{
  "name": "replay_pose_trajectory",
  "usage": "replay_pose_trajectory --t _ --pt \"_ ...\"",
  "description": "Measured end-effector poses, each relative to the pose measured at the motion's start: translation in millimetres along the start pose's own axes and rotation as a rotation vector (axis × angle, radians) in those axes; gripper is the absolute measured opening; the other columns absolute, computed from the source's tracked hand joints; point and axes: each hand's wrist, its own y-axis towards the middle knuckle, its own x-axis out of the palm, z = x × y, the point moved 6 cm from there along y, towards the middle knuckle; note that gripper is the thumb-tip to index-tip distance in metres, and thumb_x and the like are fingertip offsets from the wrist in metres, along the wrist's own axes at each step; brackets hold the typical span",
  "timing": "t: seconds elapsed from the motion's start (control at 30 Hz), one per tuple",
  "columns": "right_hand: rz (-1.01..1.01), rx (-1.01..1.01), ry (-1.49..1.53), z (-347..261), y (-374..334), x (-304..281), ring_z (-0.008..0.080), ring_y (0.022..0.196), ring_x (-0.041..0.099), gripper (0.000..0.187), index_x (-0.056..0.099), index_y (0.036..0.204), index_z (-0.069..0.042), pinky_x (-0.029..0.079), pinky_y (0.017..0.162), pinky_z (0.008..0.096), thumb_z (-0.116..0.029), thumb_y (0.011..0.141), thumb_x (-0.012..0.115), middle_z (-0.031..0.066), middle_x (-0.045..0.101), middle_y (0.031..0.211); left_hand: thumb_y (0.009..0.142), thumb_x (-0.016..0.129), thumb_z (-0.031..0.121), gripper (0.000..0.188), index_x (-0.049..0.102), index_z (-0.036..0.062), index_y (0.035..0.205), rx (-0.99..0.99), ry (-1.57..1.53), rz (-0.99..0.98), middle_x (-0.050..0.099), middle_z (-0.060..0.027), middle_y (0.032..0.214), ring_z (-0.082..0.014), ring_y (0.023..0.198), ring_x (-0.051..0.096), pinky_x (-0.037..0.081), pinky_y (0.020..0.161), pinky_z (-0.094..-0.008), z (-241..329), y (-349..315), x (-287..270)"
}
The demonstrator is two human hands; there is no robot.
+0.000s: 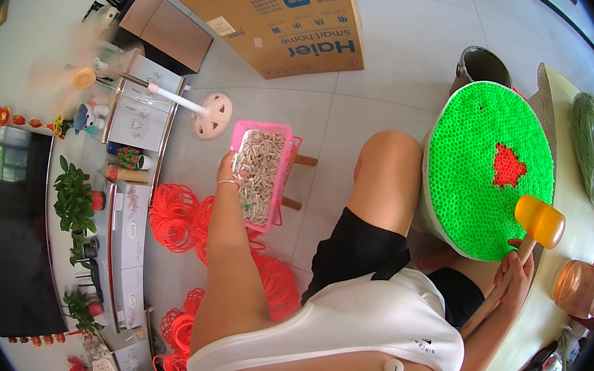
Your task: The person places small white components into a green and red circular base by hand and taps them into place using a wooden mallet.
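Note:
My left hand (229, 169) reaches over the rim of a pink plastic basket (285, 177), which is full of small whitish cylinder pieces (262, 171). Its fingers are at the pieces and partly hidden, so I cannot tell whether they grip any. My right hand (517, 275) is closed around the wooden handle of a mallet with a see-through orange head (539, 221). The mallet head is over the right edge of a large round bundle of bright green tubes (469, 167). A patch of red tubes (509, 166) sits within the green ones.
The basket rests on a small stool (305, 160). Coils of red tubing (178, 218) lie on the floor at left. A pink-based fan (212, 116) and a large cardboard box (271, 20) stand farther off. At right, a table (566, 174) holds a clear jar (581, 289).

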Motion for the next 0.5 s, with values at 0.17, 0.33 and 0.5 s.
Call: replay_pose_trajectory --t 0.17,0.33,0.5 --pt "0.016 0.01 0.006 1 -5 -5 0.0077 0.04 0.04 0.027 0.053 0.116 -0.004 0.033 0.035 0.0212 -0.017 0.093 0.058 -0.001 0.046 0.063 0.089 0.064 0.04 0.026 0.063 0.0139 0.092 0.041 -0.088 -0.036 0.067 -0.006 0.078 -0.0218 0.06 0.062 0.037 0.035 -0.0258 10 15 -1" --pt "0.021 0.075 -0.017 -15 -5 8 0.0053 0.049 0.045 0.021 0.059 0.109 -0.007 0.039 0.042 0.0233 -0.008 0.089 0.06 -0.005 0.048 0.065 0.09 0.061 0.043 0.027 0.066 0.0168 0.094 0.015 -0.082 -0.324 0.068 -0.0074 0.08 -0.0236 0.063 0.062 0.043 0.038 -0.0252 40 23 52" --pt "-0.018 0.125 -0.003 -25 -7 13 0.0088 0.051 0.049 0.022 0.057 0.109 -0.004 0.042 0.043 0.0255 -0.008 0.088 0.065 -0.0001 0.051 0.07 0.095 0.058 0.038 0.023 0.061 0.0158 0.103 -0.067 -0.075 -0.669 0.067 -0.0085 0.096 -0.0243 0.079 0.066 0.046 0.039 -0.0269 34 -61 252"
